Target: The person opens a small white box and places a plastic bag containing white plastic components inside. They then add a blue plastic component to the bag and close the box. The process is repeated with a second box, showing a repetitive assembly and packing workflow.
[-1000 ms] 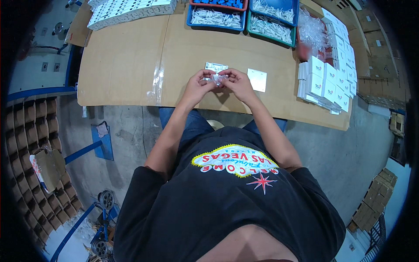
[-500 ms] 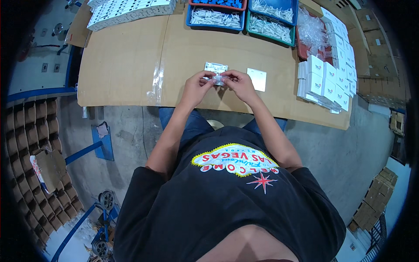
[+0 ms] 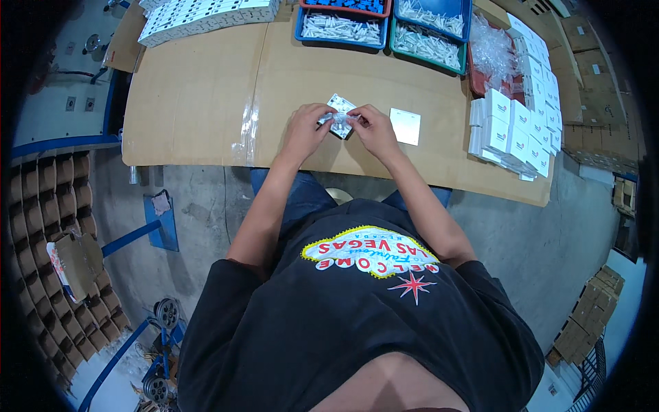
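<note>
A small crinkled clear plastic bag (image 3: 336, 119) is pinched between the fingertips of my left hand (image 3: 306, 129) and my right hand (image 3: 375, 130). Both hands are closed on its two ends. Under it lies a square white piece with dark edges (image 3: 340, 103), turned cornerwise on the cardboard. The bag and my fingers cover part of that piece, and what the bag contains is too small to make out. Flat on the cardboard, to the right of my right hand, is a plain white square plate (image 3: 406, 128).
Cardboard (image 3: 192, 96) covers the table. At the back stand a blue tray (image 3: 341, 30) and a green tray (image 3: 427, 51) of white plastic parts. Stacked white boxes (image 3: 508, 130) fill the right end, beside a red tray of clear bags (image 3: 491, 55). White boxes (image 3: 206, 19) line the back left.
The square white piece has turned from lying straight to lying cornerwise. My hands have shifted slightly and still pinch the plastic bag.
</note>
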`<state>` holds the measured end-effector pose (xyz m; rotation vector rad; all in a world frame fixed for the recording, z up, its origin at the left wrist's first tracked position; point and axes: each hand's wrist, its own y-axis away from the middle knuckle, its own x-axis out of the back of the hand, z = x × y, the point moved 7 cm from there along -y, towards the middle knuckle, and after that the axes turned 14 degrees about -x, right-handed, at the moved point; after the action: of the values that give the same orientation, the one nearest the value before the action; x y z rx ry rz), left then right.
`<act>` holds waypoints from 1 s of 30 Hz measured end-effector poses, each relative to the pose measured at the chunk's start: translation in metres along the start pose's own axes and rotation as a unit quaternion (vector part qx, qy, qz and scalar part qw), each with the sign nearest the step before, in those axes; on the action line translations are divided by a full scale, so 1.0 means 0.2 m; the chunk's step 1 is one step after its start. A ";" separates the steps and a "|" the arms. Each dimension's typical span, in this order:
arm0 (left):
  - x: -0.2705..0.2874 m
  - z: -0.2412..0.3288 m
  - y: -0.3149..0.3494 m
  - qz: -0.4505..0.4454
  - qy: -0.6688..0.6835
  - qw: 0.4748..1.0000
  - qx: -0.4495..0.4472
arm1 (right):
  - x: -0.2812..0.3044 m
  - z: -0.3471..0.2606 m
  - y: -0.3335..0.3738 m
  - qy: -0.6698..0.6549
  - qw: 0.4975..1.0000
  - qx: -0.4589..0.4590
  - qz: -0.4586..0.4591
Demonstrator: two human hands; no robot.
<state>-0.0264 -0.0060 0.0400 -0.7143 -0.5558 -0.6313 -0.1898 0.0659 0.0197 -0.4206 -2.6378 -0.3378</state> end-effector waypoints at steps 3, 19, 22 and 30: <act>-0.02 -0.03 -0.01 -0.035 -0.011 0.999 0.004 | -0.02 -0.05 0.03 0.061 0.997 0.029 0.024; -0.07 -0.08 -0.02 -0.024 -0.008 0.991 0.131 | -0.03 -0.01 0.04 0.120 0.990 0.013 0.073; -0.07 -0.07 -0.02 -0.039 -0.030 0.992 0.120 | -0.02 -0.04 0.04 0.153 0.983 0.052 0.088; -0.08 -0.11 0.00 -0.068 -0.002 0.991 0.112 | -0.03 -0.08 0.03 0.257 0.964 0.045 0.044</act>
<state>-0.0323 -0.0169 0.0159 -0.4693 -0.6710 -0.6816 -0.1757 0.0644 0.0315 -0.3614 -2.1117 -0.2559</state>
